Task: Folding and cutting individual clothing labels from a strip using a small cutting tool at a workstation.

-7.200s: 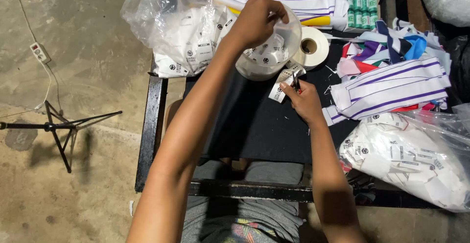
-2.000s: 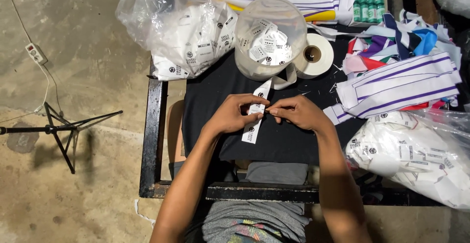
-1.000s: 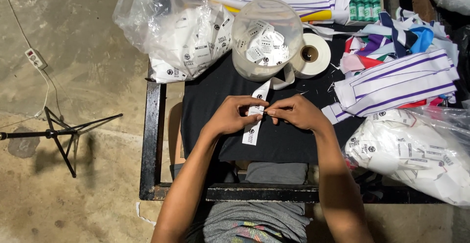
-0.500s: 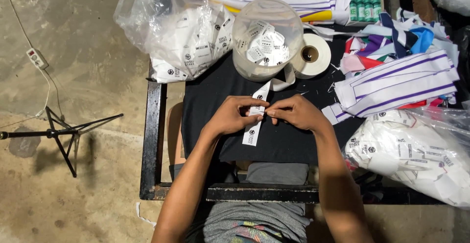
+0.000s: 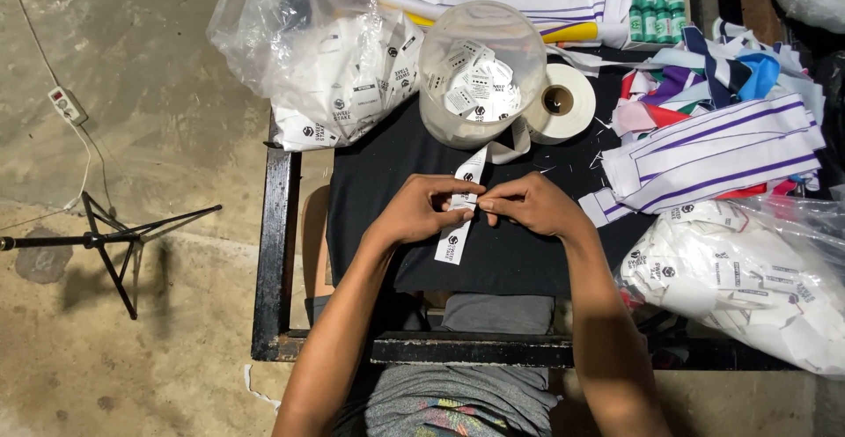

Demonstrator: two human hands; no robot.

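A white strip of printed labels [image 5: 458,230] runs from the white roll [image 5: 562,101] down across the black cloth [image 5: 387,182] on the small table. My left hand [image 5: 422,210] and my right hand [image 5: 526,205] meet over the strip at the cloth's middle, both pinching it with fingertips. The strip's free end hangs below my left hand. Just beyond the hands stands a clear plastic tub [image 5: 480,72] holding several cut white labels.
Clear bags of white labels lie at the back left [image 5: 326,58] and front right [image 5: 748,279]. Striped white-and-purple fabric bands [image 5: 713,151] and coloured scraps are piled on the right. A tripod stand [image 5: 106,239] and a power strip [image 5: 67,105] are on the concrete floor, left.
Seven seconds ago my left hand was at the tub and my right held a small label. Since then both hands came together on the strip; over the last second they have barely moved.
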